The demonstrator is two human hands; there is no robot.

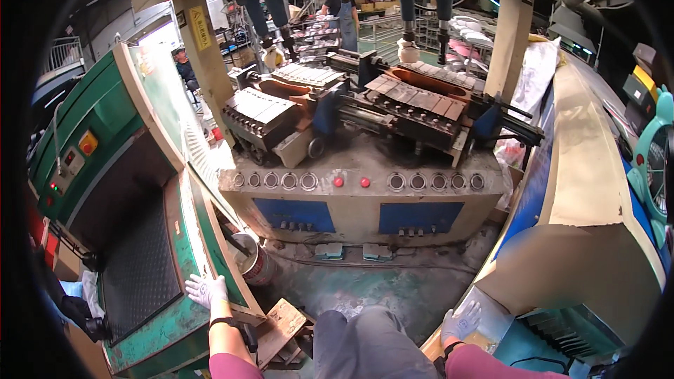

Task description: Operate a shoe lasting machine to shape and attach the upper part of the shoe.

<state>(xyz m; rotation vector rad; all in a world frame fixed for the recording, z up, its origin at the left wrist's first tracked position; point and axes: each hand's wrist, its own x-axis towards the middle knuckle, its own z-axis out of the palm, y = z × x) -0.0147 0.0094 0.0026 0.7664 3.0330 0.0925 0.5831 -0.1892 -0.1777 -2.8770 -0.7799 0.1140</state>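
Observation:
My left hand [206,290], in a white glove, lies with fingers stretched against the edge of the green machine [198,238] on the left. Nothing is in it. My right hand [460,323], gloved in white too, has its fingers spread beside the pale panel [495,319] of the machine at the right; it holds nothing. Whether its palm touches the panel, I cannot tell. Ahead stands a large beige press [365,179] with two clamping stations, a row of round gauges and two red buttons.
Two teal foot pedals [378,253] sit on the floor below the press. A bucket [254,267] stands by the green machine, near a wooden board [281,330]. A teal fan [656,158] is at far right. One person [344,17] stands behind the press; another [184,69] is farther left.

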